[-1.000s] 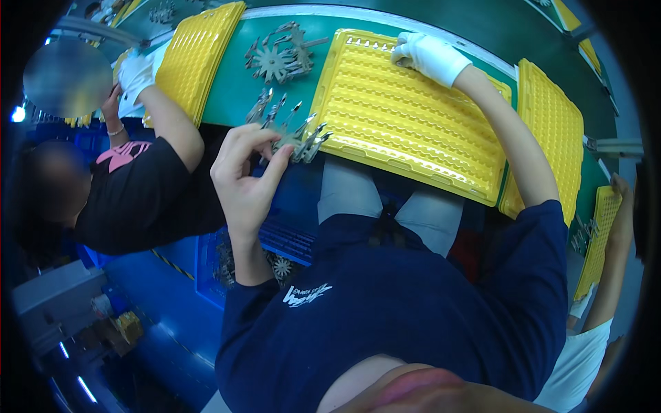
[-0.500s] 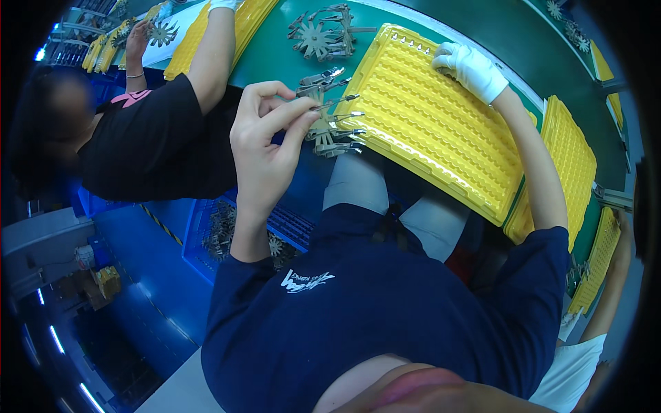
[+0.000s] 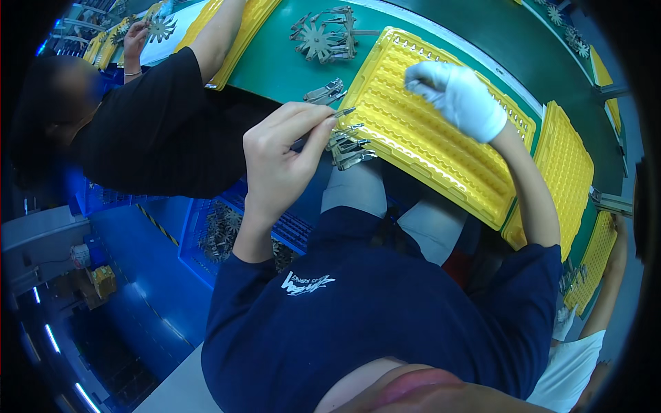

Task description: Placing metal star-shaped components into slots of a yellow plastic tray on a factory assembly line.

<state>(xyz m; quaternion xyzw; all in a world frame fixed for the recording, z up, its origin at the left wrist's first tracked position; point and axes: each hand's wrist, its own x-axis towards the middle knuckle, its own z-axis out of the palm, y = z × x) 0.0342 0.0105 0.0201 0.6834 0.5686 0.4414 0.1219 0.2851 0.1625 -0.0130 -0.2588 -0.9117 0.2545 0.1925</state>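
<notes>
My bare left hand [image 3: 284,148] is closed, thumb against fingers, on a metal clip [image 3: 344,112] of a clip holder [image 3: 350,148]. The holder has several clips fanned out and hangs at the near left edge of a yellow ribbed tray [image 3: 441,151]. Over the tray's far half, my right hand [image 3: 465,103], in a white glove, has its fingers curled together toward the left. Whatever lies between those fingertips is hidden. Small shiny metal pieces [image 3: 411,47] sit along the tray's far row, on both sides of the glove.
A star-shaped clip holder [image 3: 319,41] lies on the green table [image 3: 275,65]. Another yellow tray [image 3: 561,165] is at the right. To my left a co-worker in a black sleeve [image 3: 148,127] sits close. A blue crate [image 3: 196,237] of metal holders stands below.
My right hand has moved left and nearer over the tray, uncovering more pieces in the far row. My left hand has shifted slightly right and down with the holder. The co-worker's arm has moved.
</notes>
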